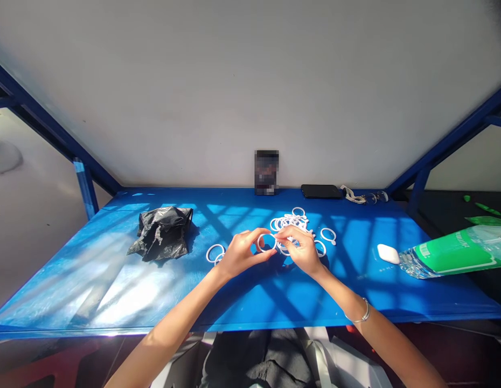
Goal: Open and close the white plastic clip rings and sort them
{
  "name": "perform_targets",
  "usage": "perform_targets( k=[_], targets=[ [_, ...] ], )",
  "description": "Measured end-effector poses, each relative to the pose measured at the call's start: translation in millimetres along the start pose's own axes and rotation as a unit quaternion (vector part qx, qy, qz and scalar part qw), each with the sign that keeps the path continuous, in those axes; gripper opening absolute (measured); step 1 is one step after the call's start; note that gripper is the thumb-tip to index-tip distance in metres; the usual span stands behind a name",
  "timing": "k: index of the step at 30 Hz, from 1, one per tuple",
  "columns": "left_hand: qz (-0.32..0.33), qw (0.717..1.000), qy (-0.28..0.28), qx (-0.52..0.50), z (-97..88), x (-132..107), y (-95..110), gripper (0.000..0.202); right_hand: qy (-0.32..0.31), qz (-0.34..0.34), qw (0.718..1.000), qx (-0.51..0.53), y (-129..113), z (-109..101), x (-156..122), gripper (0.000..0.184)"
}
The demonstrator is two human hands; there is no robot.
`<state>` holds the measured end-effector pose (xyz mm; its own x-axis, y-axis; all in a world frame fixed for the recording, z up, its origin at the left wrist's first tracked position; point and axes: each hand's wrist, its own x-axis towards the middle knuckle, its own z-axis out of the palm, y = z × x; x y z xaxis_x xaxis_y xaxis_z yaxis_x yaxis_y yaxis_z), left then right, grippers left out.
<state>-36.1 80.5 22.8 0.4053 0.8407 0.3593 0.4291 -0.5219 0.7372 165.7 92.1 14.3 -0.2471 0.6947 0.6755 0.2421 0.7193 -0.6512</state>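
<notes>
Holding 1 white ring (267,251): left hand (240,253) C-curved around it, right hand (301,249) pinching edge.

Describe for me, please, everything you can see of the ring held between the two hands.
The ring is a thin, white, round hoop, apparently of plastic, with an open middle. It is held up over the blue table, its open face turned toward the camera, nearer the person than the pile of similar rings. The left hand grips it between thumb and forefinger; the right hand's fingertips meet its right edge, hiding that part.
</notes>
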Motion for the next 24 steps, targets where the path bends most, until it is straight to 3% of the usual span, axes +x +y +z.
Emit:
perform_targets(
  k=[7,10,13,17,22,24],
  targets=[
    [-0.021,0.99,-0.049,0.129,-18.4,2,-7,0.05,0.002,0.064,0.996,-0.068,2,-5,5,0.014],
    [-0.063,0.971,-0.053,0.225,-39.0,2,-21,0.039,0.026,0.096,0.988,-0.118,13,-17,10,0.018],
    [-0.151,0.929,-0.09,0.326,-63.2,0,-38,0.026,0.016,0.129,0.977,-0.17,27,-31,13,0.019],
    [-0.28,0.885,-0.185,0.322,-83.3,-4,-56,0.024,-0.022,0.153,0.954,-0.255,40,-45,13,0.013],
    [-0.262,0.886,-0.233,0.304,-80.7,-6,-61,0.003,-0.02,0.15,0.939,-0.31,44,-47,11,0.016],
    [-0.247,0.89,-0.238,0.3,-77.1,-4,-58,0.007,-0.015,0.139,0.941,-0.309,43,-46,11,0.018]
  ],
)
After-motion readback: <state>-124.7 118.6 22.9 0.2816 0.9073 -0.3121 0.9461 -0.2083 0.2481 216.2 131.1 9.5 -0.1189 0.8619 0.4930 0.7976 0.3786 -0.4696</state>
